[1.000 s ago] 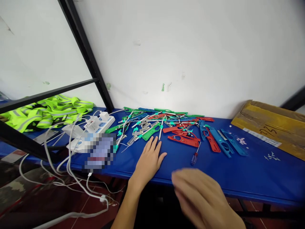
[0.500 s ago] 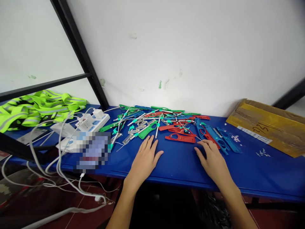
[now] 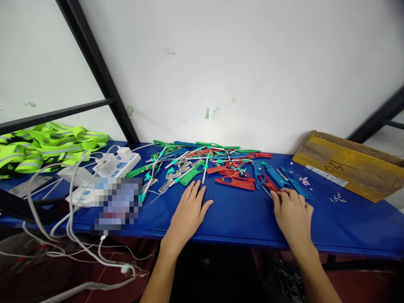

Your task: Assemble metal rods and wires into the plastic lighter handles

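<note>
My left hand (image 3: pixel 187 212) lies flat on the blue table, palm down, fingers stretched out and holding nothing. Its fingertips are close to a thin metal rod (image 3: pixel 205 170) and a green plastic casing half (image 3: pixel 192 173), which look like parts of long-necked lighters. On the right, my right hand (image 3: pixel 293 219) has its fingers curled in and the thumb near the forefinger. Its fingertips hide the near ends of a blue casing half (image 3: pixel 277 176) and a red casing half (image 3: pixel 268 182); what they grip is hidden. Another red casing half (image 3: pixel 235 182) lies between the hands.
A taped cardboard box (image 3: pixel 353 168) stands at the right, beside small pale pieces (image 3: pixel 337 198). Leftward are a loaded power strip (image 3: pixel 124 166), a blurred phone-like object (image 3: pixel 118 206), white cables and yellow-green reflective straps (image 3: pixel 47 145). A wall backs the table.
My right hand has shifted slightly right, its fingers curling in over the casing ends. The left hand stays flat in place. The whole view has shifted slightly.
</note>
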### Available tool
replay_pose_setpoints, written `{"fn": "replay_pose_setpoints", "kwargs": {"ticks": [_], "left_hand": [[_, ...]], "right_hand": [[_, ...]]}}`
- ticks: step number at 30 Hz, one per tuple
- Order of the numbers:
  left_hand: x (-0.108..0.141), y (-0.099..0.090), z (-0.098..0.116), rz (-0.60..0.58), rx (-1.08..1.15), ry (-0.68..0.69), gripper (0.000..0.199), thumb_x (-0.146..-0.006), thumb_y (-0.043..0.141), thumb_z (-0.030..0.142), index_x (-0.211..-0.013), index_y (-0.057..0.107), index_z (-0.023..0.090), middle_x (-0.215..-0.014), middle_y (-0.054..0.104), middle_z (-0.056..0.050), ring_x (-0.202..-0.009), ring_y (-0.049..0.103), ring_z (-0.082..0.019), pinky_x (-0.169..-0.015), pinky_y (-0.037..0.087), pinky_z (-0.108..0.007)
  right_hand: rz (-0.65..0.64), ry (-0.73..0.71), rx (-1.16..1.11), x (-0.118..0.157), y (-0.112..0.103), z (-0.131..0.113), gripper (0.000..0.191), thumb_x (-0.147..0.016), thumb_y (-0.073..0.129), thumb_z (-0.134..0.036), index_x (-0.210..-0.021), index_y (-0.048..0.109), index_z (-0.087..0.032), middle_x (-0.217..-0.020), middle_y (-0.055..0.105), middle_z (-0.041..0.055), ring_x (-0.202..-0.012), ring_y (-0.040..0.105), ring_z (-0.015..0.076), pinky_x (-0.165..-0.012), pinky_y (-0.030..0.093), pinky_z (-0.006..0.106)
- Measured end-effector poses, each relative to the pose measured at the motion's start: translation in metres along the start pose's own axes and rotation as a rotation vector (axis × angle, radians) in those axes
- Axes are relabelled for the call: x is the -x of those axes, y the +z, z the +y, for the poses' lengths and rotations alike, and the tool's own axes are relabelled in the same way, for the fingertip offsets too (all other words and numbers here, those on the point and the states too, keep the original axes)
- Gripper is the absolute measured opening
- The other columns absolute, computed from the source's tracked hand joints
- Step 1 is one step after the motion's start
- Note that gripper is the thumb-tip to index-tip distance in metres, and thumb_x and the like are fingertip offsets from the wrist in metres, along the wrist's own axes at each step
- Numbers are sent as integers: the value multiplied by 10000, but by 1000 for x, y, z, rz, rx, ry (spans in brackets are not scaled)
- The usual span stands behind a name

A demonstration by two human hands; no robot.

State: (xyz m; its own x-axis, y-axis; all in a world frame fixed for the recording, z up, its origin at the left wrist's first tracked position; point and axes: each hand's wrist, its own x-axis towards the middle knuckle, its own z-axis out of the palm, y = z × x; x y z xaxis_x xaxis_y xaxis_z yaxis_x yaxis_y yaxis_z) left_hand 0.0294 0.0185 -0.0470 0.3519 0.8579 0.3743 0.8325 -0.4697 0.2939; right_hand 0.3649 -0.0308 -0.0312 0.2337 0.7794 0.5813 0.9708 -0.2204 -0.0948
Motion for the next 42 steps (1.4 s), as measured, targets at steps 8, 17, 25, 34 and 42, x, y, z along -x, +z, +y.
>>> {"fn": "replay_pose_setpoints", "kwargs": {"ticks": [8, 17, 25, 34, 42], "left_hand": [[1, 0, 1, 20, 20, -6, 532, -1145, 542, 503, -1570, 613, 192, -1709, 538, -157, -1637, 445, -358, -1314, 446, -561], [1, -3, 2, 8, 37, 6, 566, -1153, 516, 514, -1590, 588, 160, -1713, 530, -176, -1643, 433, -376, -1320, 440, -584], [0, -9, 5, -37, 68, -19, 608, -1158, 511, 500, -1688, 477, 203, -1745, 490, -158, -1663, 402, -364, -1327, 430, -584], [-3, -10, 6, -46, 43, -30, 612, -1164, 489, 511, -1650, 524, 141, -1714, 529, -169, -1652, 412, -369, -1331, 421, -565], [-9, -7, 7, -8, -18, 0, 568, -1165, 494, 507, -1680, 504, 267, -1746, 477, -171, -1614, 469, -366, -1276, 446, -605]], "right_hand": [[-83, 74, -71, -23, 1, 18, 315, -1037, 513, -435, -848, 667, -236, -853, 748, 138, -813, 661, 335, -734, 388, 434], [-16, 66, -424, -30, -30, 12, 435, -1091, 449, -521, -1209, 730, -211, -1050, 826, 132, -883, 777, 299, -822, 594, 416], [-248, -286, -641, 14, -16, -54, 322, -1125, 537, -475, -1206, 785, -285, -1197, 817, 77, -1096, 788, 269, -970, 651, 423], [-310, -461, -624, 18, -20, -54, 355, -1111, 601, -519, -1367, 738, -314, -1338, 774, 92, -1219, 739, 286, -1042, 625, 475], [-270, -480, -605, 20, -14, -53, 302, -1137, 563, -409, -1373, 724, -311, -1341, 779, 83, -1242, 732, 276, -1060, 617, 474]]}}
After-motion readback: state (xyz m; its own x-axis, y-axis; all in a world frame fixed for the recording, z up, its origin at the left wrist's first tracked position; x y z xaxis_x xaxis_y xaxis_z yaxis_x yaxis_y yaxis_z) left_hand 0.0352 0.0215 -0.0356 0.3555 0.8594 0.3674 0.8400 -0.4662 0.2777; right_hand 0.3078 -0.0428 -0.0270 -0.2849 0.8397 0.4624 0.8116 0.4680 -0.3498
